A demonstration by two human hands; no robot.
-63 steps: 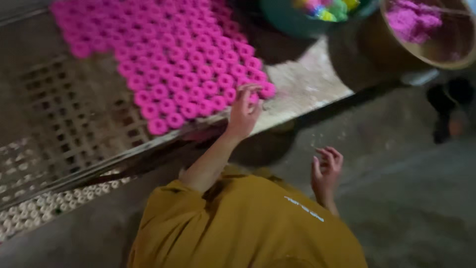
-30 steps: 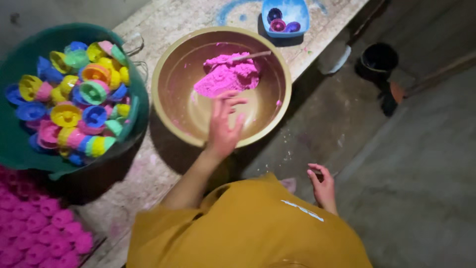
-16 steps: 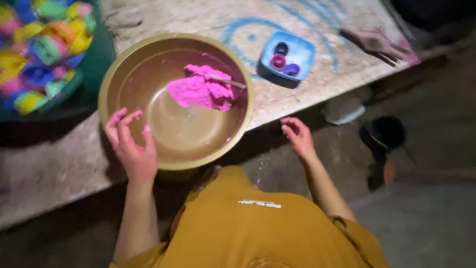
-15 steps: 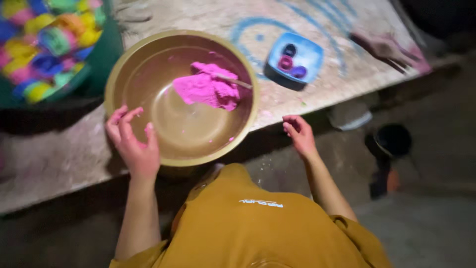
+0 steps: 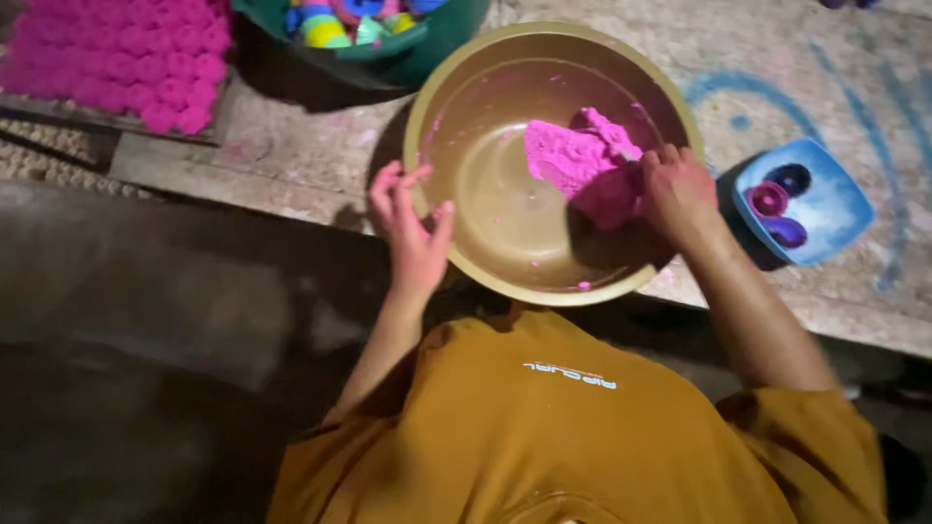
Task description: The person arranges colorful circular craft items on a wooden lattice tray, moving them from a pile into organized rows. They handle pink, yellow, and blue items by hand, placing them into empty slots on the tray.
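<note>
Two hands work at the tan bowl (image 5: 505, 262), centre frame. Left hand (image 5: 413, 228) grips its near-left rim, fingers spread. Right hand (image 5: 677, 192) presses closed fingers into the pink powder (image 5: 573, 160).

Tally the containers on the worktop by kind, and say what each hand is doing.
Round tan metal bowl holding pink dough: 1
Dark green plastic basin of coloured moulds: 1
Small blue square tray: 1
Total: 3
The left hand grips the bowl's rim; the right hand presses into the dough.

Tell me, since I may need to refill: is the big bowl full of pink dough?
No, mostly empty. The bowl shows bare bottom; one pink dough lump sits beside the right hand.
</note>
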